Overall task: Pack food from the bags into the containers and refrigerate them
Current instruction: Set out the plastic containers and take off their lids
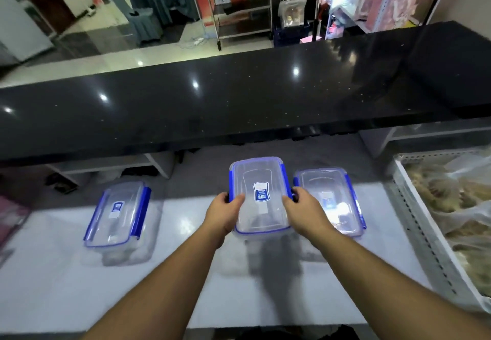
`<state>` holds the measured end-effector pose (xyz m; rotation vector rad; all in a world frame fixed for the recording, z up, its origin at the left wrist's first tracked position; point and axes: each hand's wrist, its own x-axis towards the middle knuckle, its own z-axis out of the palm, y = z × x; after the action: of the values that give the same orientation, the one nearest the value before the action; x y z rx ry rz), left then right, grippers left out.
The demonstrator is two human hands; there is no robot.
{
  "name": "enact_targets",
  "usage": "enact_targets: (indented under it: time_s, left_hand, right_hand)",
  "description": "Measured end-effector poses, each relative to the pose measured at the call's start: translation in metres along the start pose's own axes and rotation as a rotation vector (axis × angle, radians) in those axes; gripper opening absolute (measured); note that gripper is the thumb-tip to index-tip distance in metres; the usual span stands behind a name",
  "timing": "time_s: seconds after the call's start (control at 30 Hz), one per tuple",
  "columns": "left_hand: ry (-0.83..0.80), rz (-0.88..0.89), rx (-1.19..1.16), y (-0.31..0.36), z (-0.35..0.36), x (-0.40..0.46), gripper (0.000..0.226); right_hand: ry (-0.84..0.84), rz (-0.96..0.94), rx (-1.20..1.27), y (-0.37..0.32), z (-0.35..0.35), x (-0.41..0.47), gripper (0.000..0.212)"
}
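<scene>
Three boxes on the counter, one in hand

Three clear plastic boxes with blue clip lids are set out on the white counter [265,300]. Both hands grasp the middle box [261,196] by its long sides: the left hand [225,213] curls round the left edge, thumb on the lid, and the right hand [305,211] does the same on the right edge, over the blue clip. The box seems lifted slightly off the surface (its shadow falls below it), though that is hard to be sure of.

A second box [332,199] lies just beside it on the right, and a third [119,214] rests well apart to the left. At the far right, a white tray [414,207] holds bags of food [457,201].

The held box looks empty, so it should be light and stiff, with smooth walls that may slip. Gripping the sides near the clips seems sound; the clips must be released before the lid comes off.
</scene>
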<state>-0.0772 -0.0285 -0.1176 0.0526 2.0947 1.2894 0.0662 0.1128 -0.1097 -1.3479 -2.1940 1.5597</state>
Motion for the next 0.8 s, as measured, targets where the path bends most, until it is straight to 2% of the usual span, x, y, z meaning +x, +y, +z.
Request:
enact_targets:
  time_s: [0.1,0.27,0.57,0.8]
  left_hand:
    - [0.074,0.004,0.031,-0.014,-0.03,0.004,0.024]
    - [0.094,-0.053,0.076,-0.023,-0.067,0.019,0.006]
    - [-0.02,-0.061,0.146,-0.038,-0.102,0.055,0.035]
    - [-0.106,-0.026,0.125,-0.049,-0.111,0.068,0.044]
  right_hand:
    - [-0.062,0.002,-0.047,-0.006,0.033,-0.002,0.031]
    - [-0.117,0.02,-0.086,-0.018,0.078,0.002,0.034]
    - [-0.04,0.116,-0.122,-0.029,0.122,0.007,0.032]
    - [0.063,0.176,-0.165,-0.032,0.136,0.002,0.034]
